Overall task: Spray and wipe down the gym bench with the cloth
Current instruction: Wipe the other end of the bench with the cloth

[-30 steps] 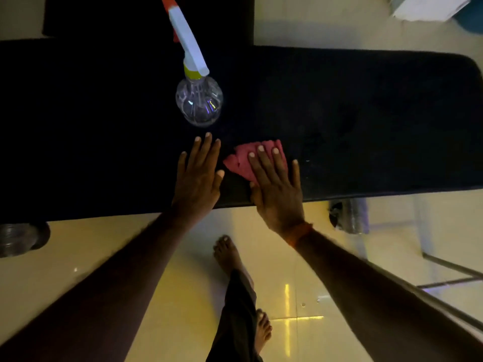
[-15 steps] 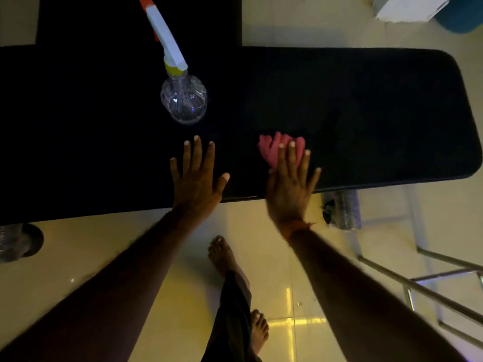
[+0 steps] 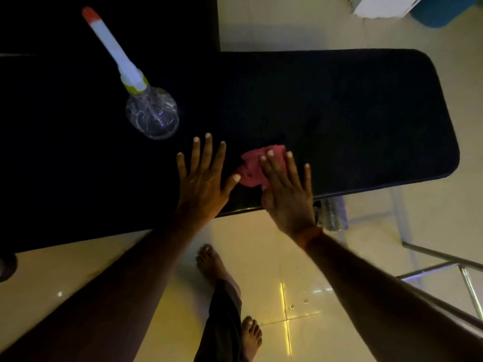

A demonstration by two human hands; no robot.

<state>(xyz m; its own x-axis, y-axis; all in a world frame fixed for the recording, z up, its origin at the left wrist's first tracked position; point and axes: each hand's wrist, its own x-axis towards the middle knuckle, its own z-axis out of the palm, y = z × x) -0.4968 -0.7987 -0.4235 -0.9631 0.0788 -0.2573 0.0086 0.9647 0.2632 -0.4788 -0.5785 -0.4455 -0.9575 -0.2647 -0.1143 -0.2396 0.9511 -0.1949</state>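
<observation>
Right grip lies flat, fingers straight, pressing the pink cloth onto the black bench near its front edge; it grasps nothing. Left grip is released, palm down on the bench just beside the cloth. The clear spray bottle stands on the bench beyond the left grip, apart from it.

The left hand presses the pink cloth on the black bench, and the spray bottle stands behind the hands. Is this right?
No. In the head view the right hand presses the cloth on the bench; the left hand lies flat beside it. The spray bottle stands behind the hands.
</observation>
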